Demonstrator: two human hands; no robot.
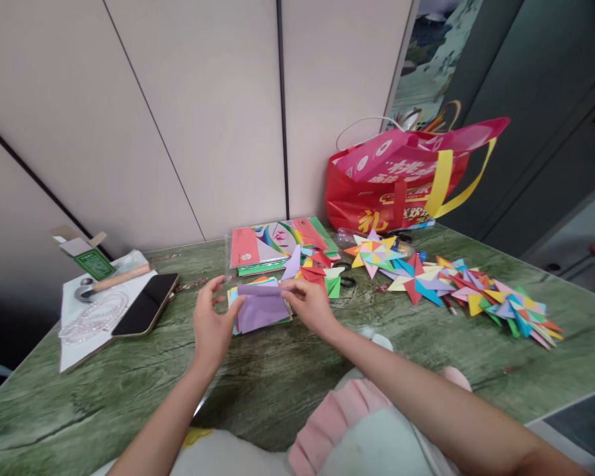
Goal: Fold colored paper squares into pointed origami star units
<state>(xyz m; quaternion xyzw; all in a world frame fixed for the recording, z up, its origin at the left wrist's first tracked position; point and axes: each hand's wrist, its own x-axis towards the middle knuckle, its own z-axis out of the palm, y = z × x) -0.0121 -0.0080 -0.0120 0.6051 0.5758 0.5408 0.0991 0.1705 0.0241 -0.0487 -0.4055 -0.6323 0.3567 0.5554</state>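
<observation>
A sheet of purple origami paper (263,309), its upper part folded over, lies above a small stack of coloured paper (232,311) on the table. At the paper's left edge is my left hand (215,324), fingers apart and thumb tip at the sheet. My right hand (311,305) pinches the paper's upper right corner between thumb and fingers. Just behind the right hand lie folded paper pieces (316,272) in red, purple and green. Black scissor handles (348,281) show partly beside them.
Packs of coloured paper (262,246) lie at the back. Folded paper stars (416,279) spread along the right. Behind them stands a red bag (371,185). To the left are a phone (146,305), a wooden-handled tool (121,277), a bead string (95,317) and a green box (92,261).
</observation>
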